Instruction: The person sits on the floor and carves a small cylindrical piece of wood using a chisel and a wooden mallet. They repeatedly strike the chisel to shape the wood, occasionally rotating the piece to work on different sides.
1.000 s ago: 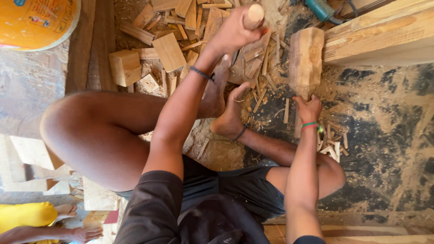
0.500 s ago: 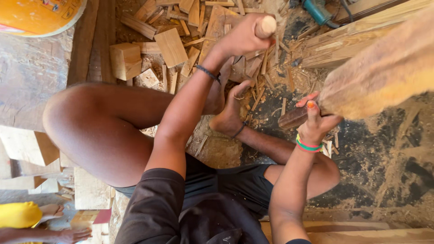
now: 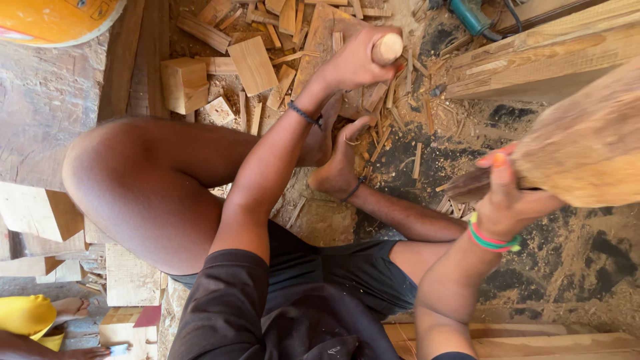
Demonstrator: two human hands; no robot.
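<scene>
My left hand [image 3: 353, 63] is stretched out over my folded legs and closed around a round pale wooden handle [image 3: 388, 48]; what the handle ends in is hidden by the hand. My right hand [image 3: 510, 200], with a green and red band at the wrist, grips a rough chunk of wood [image 3: 587, 140]. The chunk is held up close to the camera at the right and looks blurred. A dark pointed end [image 3: 467, 187] sticks out to the left of that hand. My bare foot [image 3: 337, 167] rests on the chip-strewn ground between the two hands.
Several wood offcuts [image 3: 253, 63] and a small block [image 3: 183, 83] lie ahead. Long timber beams [image 3: 547, 57] run at the upper right beside a teal power tool [image 3: 470, 15]. An orange round container [image 3: 53, 20] is top left. Another person in yellow [image 3: 27, 317] is at the bottom left.
My right hand has lifted the wood chunk off the ground, where it stood upright, up toward the camera. My left hand has kept the handle raised and shifted only slightly.
</scene>
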